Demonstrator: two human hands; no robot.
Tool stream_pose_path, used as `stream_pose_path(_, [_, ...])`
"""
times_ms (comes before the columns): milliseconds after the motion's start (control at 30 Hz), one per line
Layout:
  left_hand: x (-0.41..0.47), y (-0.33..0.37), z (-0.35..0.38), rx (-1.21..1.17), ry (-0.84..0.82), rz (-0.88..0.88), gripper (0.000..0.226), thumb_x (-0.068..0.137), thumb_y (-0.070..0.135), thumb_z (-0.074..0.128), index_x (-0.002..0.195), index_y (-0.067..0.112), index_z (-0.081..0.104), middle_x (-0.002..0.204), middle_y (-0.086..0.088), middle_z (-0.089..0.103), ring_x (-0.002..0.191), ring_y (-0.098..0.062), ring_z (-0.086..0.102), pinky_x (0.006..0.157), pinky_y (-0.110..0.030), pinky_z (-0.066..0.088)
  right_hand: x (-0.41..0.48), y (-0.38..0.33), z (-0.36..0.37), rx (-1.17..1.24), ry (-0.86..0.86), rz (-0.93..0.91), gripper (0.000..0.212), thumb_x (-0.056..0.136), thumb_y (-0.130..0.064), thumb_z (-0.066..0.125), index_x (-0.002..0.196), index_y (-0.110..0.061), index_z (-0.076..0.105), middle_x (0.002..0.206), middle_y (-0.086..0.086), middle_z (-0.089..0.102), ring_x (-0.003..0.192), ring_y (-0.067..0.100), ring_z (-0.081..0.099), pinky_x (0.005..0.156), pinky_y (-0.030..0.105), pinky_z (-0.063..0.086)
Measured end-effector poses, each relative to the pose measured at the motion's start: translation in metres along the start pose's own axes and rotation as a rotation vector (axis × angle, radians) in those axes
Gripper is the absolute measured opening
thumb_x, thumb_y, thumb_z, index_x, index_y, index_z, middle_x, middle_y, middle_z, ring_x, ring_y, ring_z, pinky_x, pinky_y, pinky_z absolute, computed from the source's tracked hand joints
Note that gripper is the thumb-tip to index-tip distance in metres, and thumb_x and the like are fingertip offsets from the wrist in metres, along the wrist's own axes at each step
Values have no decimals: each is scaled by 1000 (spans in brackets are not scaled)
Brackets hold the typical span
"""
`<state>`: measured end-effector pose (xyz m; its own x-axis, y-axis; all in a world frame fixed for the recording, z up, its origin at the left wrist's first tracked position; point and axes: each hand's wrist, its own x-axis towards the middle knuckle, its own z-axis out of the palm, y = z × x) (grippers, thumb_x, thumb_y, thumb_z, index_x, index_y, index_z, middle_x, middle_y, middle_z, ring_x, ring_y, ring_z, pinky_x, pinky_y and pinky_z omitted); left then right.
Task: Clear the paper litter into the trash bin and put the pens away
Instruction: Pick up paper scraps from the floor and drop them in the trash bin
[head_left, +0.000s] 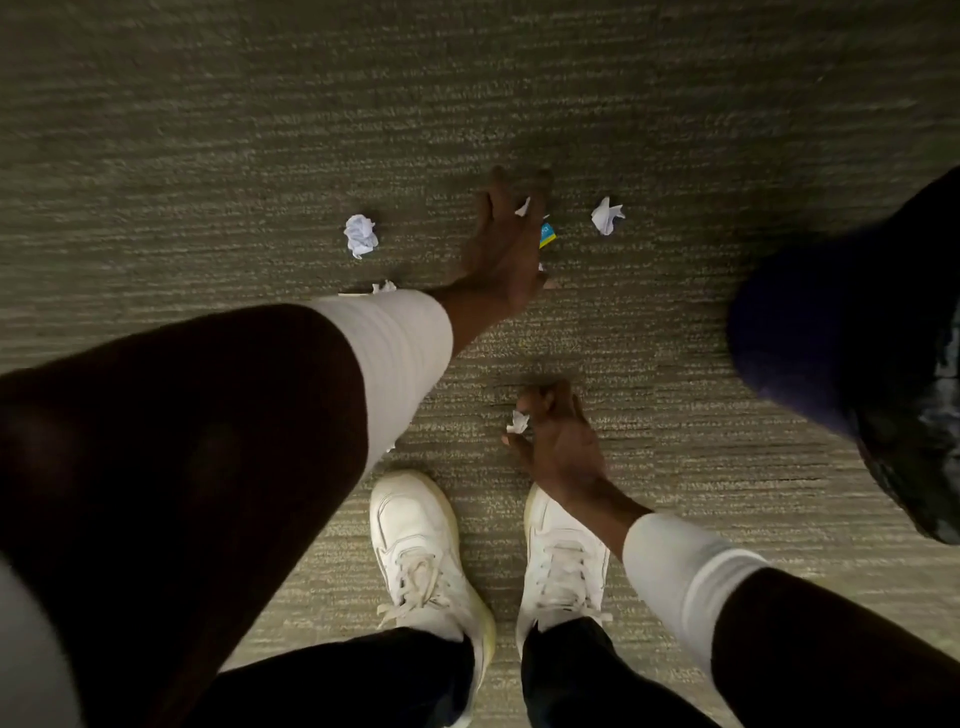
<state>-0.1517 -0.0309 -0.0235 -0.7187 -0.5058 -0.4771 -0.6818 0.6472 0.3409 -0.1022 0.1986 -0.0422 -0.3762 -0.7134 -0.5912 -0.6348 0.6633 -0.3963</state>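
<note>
Above grey carpet (208, 130), the left hand (511, 249) spreads over white and blue paper scraps (546, 234). The right hand (563, 441) pinches a paper bit (518, 422). 2 crumpled balls lie apart: one left (360, 235), one right (607, 215). Bin (857, 332) at right edge.

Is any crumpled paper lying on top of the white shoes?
No, both white shoes are bare; the paper balls lie on the carpet farther ahead.

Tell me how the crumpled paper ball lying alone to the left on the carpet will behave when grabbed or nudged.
The crumpled paper ball looks loosely wadded, so it is probably very light and will squash under a pinch. Its irregular folds and the ribbed carpet suggest it would skid or tumble briefly rather than roll far.
</note>
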Motion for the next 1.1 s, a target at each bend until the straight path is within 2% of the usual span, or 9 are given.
stream_pose_path(100, [6, 9, 2, 5, -23, 35, 81, 95, 22, 68, 163, 17, 25, 166, -28, 19, 152, -50, 22, 122, -57, 34, 3, 1, 0, 46, 11, -50, 35, 92, -25, 70, 125, -16, 62, 136, 18, 50, 119, 34, 55, 89, 41, 58])
stream_pose_path(167, [2, 6, 6, 94, 17, 101, 60, 101, 7, 50, 158, 10, 32, 164, -27, 23, 149, -47, 27, 119, -52, 38, 5, 2, -3, 87, 14, -81, 26, 90, -14, 70, 116, -14, 68, 131, 17, 56, 114, 33, 59, 89, 39, 57])
stream_pose_path(267, [-10, -3, 16, 152, 102, 220, 48, 101, -1, 44, 148, 5, 42, 161, -24, 28, 145, -42, 33, 110, -45, 48, 6, 3, -4, 157, 103, -140, 23, 75, 6, 70, 94, -7, 72, 108, 19, 69, 96, 38, 67, 82, 38, 58])
stream_pose_path(433, [-37, -16, 28, 105, 121, 228, 51, 98, -4, 39, 147, 6, 49, 147, -24, 46, 134, -42, 45, 107, -49, 48, 8, 5, -10, 262, 166, -78, 20, 71, 6, 71, 83, -9, 74, 97, 11, 70, 81, 30, 68, 72, 35, 56])
stream_pose_path(567, [-71, -22, 25, 10, 97, 134, 53, 84, -14, 50, 132, 5, 63, 131, -23, 58, 121, -45, 52, 101, -53, 47, 1, 2, -29, 347, 246, -12, 18, 70, 6, 70, 78, -9, 75, 90, 9, 71, 72, 24, 68, 69, 36, 57])
stream_pose_path(700, [-114, -11, 9, -51, 73, 58, 49, 72, -20, 54, 111, 6, 69, 113, -21, 62, 105, -43, 55, 86, -54, 49, -24, -11, -67, 416, 295, 60, 23, 70, 10, 71, 80, -10, 74, 85, 4, 68, 69, 0, 58, 69, 22, 54])
stream_pose_path(833, [-155, 25, -16, -184, 76, -52, 50, 70, -18, 55, 108, 9, 70, 110, -19, 62, 104, -42, 56, 86, -47, 44, -60, -26, -112, 479, 372, 116, 20, 72, 9, 72, 84, -6, 75, 88, 13, 70, 71, 21, 66, 70, 34, 56])
stream_pose_path(933, [-176, 67, -40, -288, 45, -108, 48, 75, -16, 59, 112, 12, 70, 114, -16, 62, 110, -37, 55, 89, -39, 43, -89, -34, -148, 416, 430, 184, 20, 73, 3, 74, 87, -10, 77, 92, 10, 72, 69, 16, 63, 72, 28, 53])
stream_pose_path(1100, [-198, 152, -87, -499, 149, -116, 39, 74, -10, 61, 108, 6, 72, 109, -18, 65, 105, -38, 58, 87, -43, 46, -132, -29, -219, 413, 520, 249, 15, 79, -6, 73, 92, -12, 75, 92, 10, 75, 77, 25, 72, 78, 32, 57])
